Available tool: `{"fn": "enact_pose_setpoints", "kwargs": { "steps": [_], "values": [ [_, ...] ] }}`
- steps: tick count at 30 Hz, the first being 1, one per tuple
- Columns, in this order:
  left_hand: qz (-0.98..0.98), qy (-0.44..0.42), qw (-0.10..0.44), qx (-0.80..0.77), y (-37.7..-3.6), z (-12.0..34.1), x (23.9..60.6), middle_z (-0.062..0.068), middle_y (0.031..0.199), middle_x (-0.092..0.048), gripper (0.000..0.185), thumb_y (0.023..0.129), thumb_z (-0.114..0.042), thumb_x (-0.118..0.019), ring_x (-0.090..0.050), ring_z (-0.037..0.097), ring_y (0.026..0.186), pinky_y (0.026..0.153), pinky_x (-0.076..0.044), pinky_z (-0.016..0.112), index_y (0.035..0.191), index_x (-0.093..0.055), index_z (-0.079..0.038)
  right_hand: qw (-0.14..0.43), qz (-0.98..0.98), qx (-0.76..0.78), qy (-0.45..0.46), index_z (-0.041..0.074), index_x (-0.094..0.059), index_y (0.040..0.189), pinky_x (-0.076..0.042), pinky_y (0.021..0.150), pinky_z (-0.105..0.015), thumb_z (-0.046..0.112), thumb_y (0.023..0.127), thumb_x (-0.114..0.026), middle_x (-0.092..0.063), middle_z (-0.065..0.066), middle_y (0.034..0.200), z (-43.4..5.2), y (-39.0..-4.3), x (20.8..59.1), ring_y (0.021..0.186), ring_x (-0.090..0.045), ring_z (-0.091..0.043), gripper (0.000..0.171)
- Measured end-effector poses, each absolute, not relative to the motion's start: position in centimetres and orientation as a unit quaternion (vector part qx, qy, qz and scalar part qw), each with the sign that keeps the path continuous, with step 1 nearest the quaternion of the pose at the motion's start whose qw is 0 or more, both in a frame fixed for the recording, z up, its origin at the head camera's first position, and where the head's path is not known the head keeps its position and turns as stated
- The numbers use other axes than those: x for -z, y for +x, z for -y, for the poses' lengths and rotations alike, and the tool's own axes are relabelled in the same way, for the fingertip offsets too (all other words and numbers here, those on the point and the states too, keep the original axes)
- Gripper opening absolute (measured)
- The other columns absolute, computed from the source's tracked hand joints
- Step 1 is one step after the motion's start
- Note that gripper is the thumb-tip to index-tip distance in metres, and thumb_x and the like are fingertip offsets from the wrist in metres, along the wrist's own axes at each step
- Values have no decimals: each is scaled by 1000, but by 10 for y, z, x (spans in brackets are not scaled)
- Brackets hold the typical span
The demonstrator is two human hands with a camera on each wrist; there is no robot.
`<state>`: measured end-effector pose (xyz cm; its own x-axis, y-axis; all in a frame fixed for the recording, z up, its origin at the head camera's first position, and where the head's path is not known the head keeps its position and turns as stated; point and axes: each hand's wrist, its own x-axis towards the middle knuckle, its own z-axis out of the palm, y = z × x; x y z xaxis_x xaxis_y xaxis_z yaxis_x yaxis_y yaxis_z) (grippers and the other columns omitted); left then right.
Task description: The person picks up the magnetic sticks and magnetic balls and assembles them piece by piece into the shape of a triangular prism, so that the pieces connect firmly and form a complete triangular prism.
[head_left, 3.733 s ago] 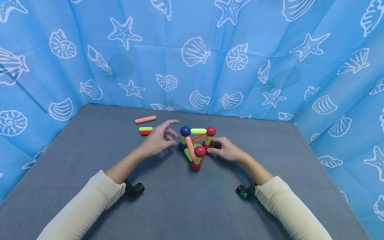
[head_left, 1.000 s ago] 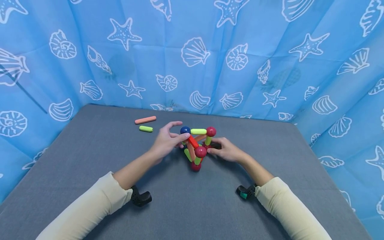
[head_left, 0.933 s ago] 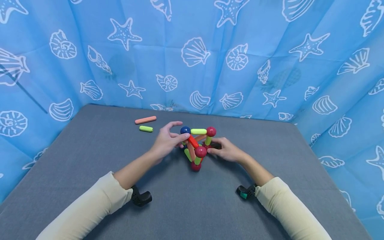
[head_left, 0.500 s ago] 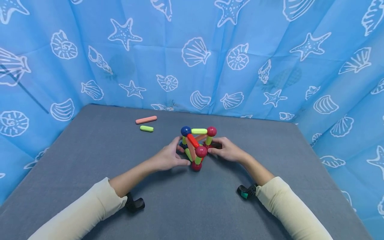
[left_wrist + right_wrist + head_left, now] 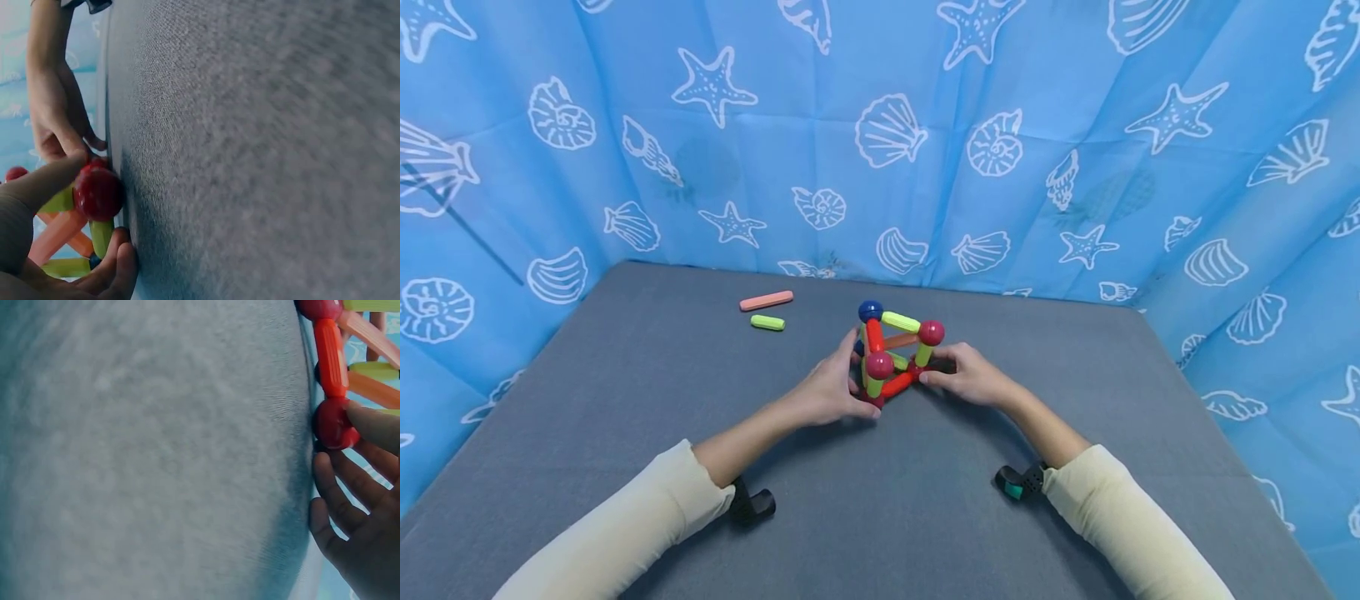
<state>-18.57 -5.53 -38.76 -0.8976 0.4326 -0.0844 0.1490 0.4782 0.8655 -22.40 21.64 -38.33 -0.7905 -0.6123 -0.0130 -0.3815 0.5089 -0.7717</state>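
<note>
A prism-shaped frame of magnetic sticks and balls stands on the table. Across its top, a red stick [image 5: 874,336] joins the blue ball [image 5: 870,311] to the front red ball [image 5: 879,365]; a yellow-green stick [image 5: 901,322] runs to the right-hand red ball [image 5: 932,333]. My left hand [image 5: 829,389] grips the frame's lower left side, thumb at the front bottom ball, seen as a dark red ball [image 5: 99,194] in the left wrist view. Thumb and fingers of my right hand [image 5: 967,375] pinch the lower right red ball [image 5: 332,424]. My left hand partly hides the frame's left side.
Behind and left of the frame, a salmon stick [image 5: 766,301] and a yellow-green stick [image 5: 767,322] lie loose on the grey table [image 5: 880,517]. A blue shell-patterned curtain [image 5: 910,192] hangs along the table's back and sides.
The left hand picked up the loose red stick, set it across the top, then moved down to the lower left side. The frame's front corner has since swung left; the right hand stayed put.
</note>
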Motion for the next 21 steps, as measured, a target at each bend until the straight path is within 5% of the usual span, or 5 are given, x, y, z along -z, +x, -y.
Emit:
{"fn": "enact_pose_setpoints", "kwargs": {
  "steps": [7,14,21],
  "values": [
    [-835,189,152,-493,-195,61,389,14,145,-47,112,79,-2,-82,-68,20,92,64,-57,34,160,-6,-14,152,-860,384,-298,2,-70,118,-51,76,-33,14,94,-69,-70,-6,103,-224,-220,378,88,-60,-21,27],
    [-850,210,123,-468,-200,69,390,14,124,-58,96,84,-2,-78,-65,25,104,83,-57,36,158,-18,-10,201,-838,401,-310,-2,-71,111,-49,70,-28,8,94,-63,-71,-11,98,-234,-221,374,76,-58,-16,22],
    [-855,206,113,-462,-204,69,390,12,119,-64,87,85,0,-76,-65,26,106,95,-52,43,155,-26,-9,205,-837,403,-309,0,-74,96,-39,58,-24,9,95,-63,-54,-3,67,-235,-225,374,59,-45,-11,14]
  ]
}}
